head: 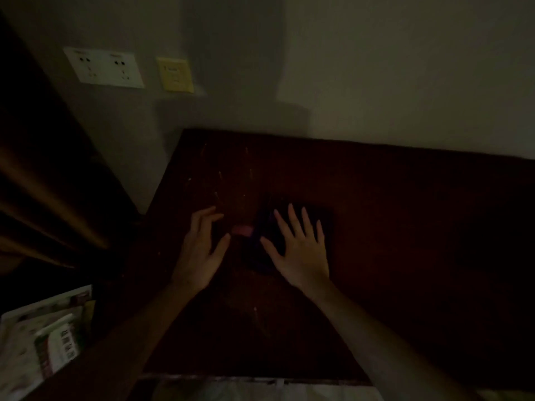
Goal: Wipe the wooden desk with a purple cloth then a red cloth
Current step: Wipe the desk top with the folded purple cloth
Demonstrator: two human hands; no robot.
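white wall sockets [104, 67], yellow plate [175, 74], packets [43, 340]

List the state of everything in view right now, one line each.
Left hand: open, fingers curled, holding nothing, beside the cloth.
Right hand: open, fingers spread, flat on the cloth.
Purple cloth: lying on the desk, partly under the right hand; too dark to tell its folds.
Desk: scratched, dimly lit.
Wall sockets: nothing plugged in.

Cloth [262, 227] on desk [405, 241] centre; right hand [301, 253] flat on it, left hand [199, 256] just left.
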